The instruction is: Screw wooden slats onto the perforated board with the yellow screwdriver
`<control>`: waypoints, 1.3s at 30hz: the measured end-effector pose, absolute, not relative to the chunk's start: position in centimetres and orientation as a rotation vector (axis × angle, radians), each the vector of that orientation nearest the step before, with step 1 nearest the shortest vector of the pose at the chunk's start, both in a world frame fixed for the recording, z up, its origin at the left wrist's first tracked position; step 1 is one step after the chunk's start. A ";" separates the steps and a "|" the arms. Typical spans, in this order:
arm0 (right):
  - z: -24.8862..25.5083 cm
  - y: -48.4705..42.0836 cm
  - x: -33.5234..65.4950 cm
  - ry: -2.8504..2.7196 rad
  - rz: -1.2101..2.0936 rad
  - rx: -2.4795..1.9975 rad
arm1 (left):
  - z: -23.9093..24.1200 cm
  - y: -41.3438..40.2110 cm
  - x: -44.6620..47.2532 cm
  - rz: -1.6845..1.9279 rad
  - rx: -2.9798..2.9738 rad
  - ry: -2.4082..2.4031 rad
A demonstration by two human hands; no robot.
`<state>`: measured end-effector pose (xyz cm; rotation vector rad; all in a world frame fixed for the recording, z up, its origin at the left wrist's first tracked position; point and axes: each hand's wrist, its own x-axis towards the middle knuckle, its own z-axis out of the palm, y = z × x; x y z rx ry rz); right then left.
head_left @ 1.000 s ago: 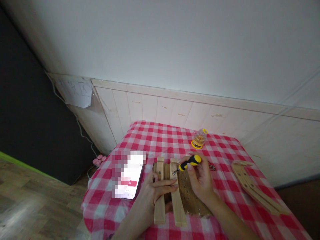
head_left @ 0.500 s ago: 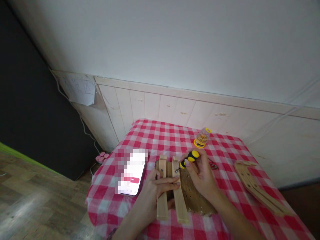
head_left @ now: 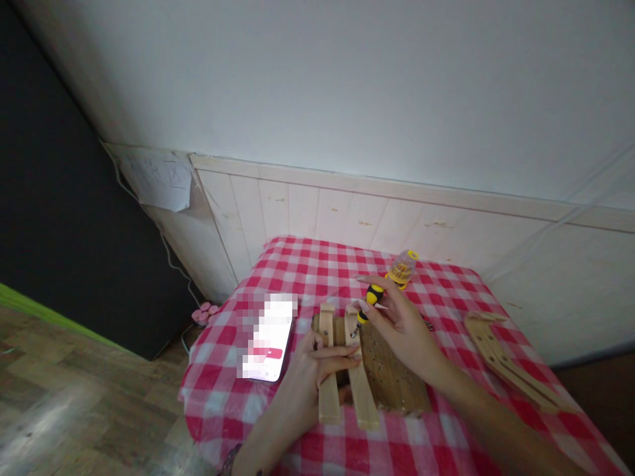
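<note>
A short yellow-and-black screwdriver (head_left: 373,295) is held between the thumb and fingers of my right hand (head_left: 399,320), its forefinger stretched out past the handle. Its tip meets the upper part of the right-hand wooden strip (head_left: 364,400), at what looks like a screw. My left hand (head_left: 317,363) is closed around the two pale wooden strips, fingers laid across them and the thumb side at the left-hand strip (head_left: 329,403). Beneath and beside the strips lies a brown wooden board (head_left: 397,373) dotted with small holes. Part of the board is hidden by my hands.
Left of my hands a lit phone (head_left: 270,344) lies on the red-and-white checked tablecloth (head_left: 317,258). A clear bit case (head_left: 402,270) with yellow ends stands behind my right hand. More joined wooden strips (head_left: 510,363) lie at the right, and small metal pieces (head_left: 427,324) peek out beside my wrist.
My right hand has loosened its grip, with the forefinger now extended and the screwdriver standing more upright. My left hand still holds the strips. The whole view has shifted slightly.
</note>
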<state>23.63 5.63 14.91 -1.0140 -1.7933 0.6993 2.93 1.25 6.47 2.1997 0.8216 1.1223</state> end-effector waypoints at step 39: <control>12.0 5.6 22.7 -1.324 1.114 -0.693 | 5.5 1.4 2.7 1.206 2.301 0.793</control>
